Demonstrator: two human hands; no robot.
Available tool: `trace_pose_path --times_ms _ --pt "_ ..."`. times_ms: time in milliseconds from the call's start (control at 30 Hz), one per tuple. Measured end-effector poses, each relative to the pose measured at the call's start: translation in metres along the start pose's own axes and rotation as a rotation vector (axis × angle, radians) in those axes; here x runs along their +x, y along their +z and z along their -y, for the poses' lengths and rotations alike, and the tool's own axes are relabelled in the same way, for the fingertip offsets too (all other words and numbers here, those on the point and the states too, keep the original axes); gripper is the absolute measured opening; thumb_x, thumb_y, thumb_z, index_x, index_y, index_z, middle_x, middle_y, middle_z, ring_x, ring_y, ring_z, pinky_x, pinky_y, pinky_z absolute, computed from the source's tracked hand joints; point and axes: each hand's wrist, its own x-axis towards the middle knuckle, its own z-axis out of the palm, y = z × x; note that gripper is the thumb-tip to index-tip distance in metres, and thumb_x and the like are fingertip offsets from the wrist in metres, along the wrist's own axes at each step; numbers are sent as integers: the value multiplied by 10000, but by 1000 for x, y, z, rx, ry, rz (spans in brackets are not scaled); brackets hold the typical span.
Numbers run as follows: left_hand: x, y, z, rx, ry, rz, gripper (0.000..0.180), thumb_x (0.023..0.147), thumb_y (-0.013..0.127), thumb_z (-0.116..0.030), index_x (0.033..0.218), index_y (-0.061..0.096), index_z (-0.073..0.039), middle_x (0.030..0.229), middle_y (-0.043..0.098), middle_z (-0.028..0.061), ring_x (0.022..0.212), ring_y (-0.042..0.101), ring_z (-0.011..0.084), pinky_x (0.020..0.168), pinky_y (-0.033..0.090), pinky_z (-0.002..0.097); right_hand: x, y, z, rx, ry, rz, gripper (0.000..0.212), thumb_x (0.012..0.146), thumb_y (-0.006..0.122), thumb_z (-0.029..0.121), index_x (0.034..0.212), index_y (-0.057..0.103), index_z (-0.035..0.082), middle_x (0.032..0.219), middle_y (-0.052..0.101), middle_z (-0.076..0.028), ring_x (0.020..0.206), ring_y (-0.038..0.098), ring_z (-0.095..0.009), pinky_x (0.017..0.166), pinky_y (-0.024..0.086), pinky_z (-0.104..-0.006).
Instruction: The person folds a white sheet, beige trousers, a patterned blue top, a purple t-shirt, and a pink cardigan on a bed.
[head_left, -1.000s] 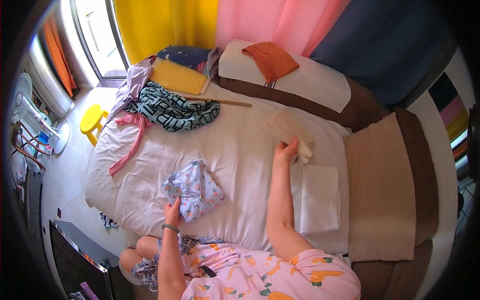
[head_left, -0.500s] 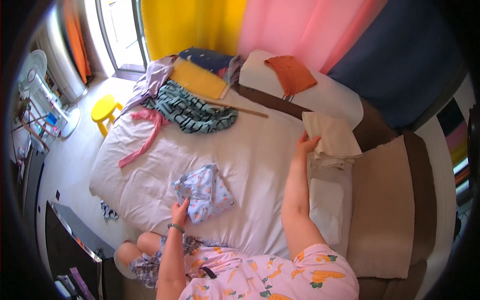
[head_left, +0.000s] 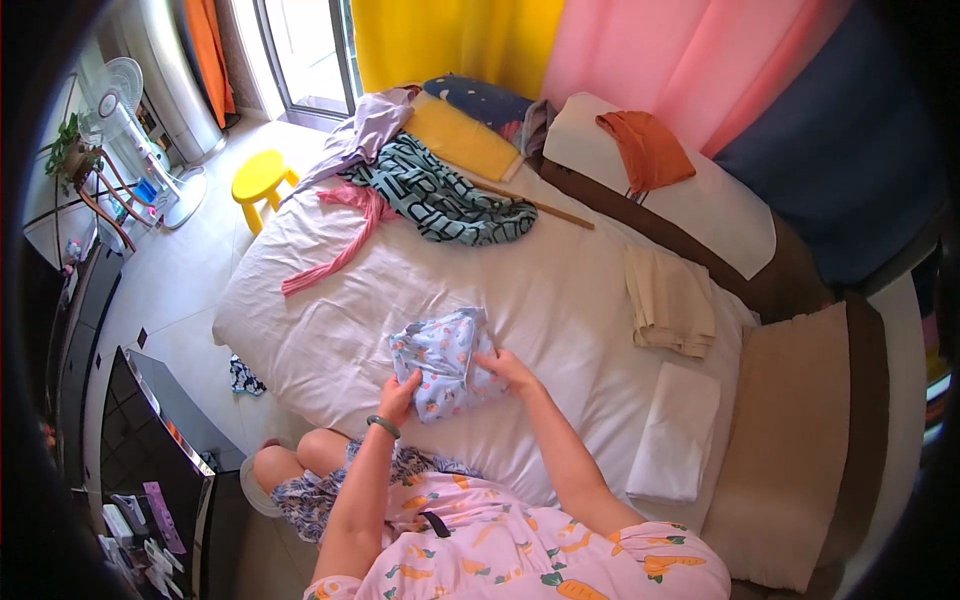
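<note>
A folded light-blue garment [head_left: 450, 345] with a small printed pattern lies on the white bed sheet [head_left: 560, 290] in front of me. My left hand [head_left: 402, 392] grips its near left edge, thumb on top, with a dark bangle at the wrist. On the opposite edge my right hand [head_left: 508, 368] holds it too, thumb above and the fingers partly hidden. Farther right rests a folded beige cloth [head_left: 668, 300], and nearer to me a folded white cloth [head_left: 678, 430].
Toward the back left are a teal-and-black patterned cloth [head_left: 450, 195], a pink strip of cloth [head_left: 335, 245], a yellow cloth [head_left: 460, 135] and a wooden stick [head_left: 565, 215]. An orange garment [head_left: 648, 150] hangs over the backrest. A yellow stool [head_left: 262, 178] and a fan [head_left: 150, 150] stand left.
My right hand has let go of the beige cloth, which now lies on the bed, and has come left to the blue garment. My left hand still holds that garment. The view has shifted.
</note>
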Motion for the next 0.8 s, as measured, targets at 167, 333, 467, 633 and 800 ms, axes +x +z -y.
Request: trace_pose_path --times_ms 167,333,467,633,800 --pt "5 27 -14 -77 159 79 276 918 609 -143 1166 556 -33 1004 645 50 858 640 151 708 548 312 -19 0 48 94 -183 -3 472 783 738 156 1185 565 -19 1046 661 -91 942 636 -187 802 524 -357" --pt "12 122 -78 46 295 416 502 965 539 -209 1430 360 -143 1130 626 57 945 622 130 783 519 274 1 -100 50 199 -399 -313 379 805 686 186 1133 573 32 999 628 -101 813 626 -236 603 548 -401" --pt "-29 164 -118 105 308 508 535 976 523 -270 1456 316 -152 1312 546 102 1134 567 177 919 474 314 8 -183 37 432 -554 -559 507 808 685 248 1227 516 19 1103 607 -91 911 615 -237 692 523 -396" --pt "-60 96 -88 182 180 432 418 980 511 -267 1354 459 -87 1220 605 72 1062 601 141 878 485 274 0 -274 -12 261 -285 -1001 423 812 655 155 1185 544 -9 1149 593 -120 1051 559 -259 896 448 -384" --pt "-105 -2 -56 151 192 12 363 978 509 -248 1291 500 -65 1158 630 81 985 621 141 842 490 265 42 -117 40 -554 -841 -1241 406 778 608 67 1164 499 3 1120 539 -185 1085 502 -346 984 376 -417"
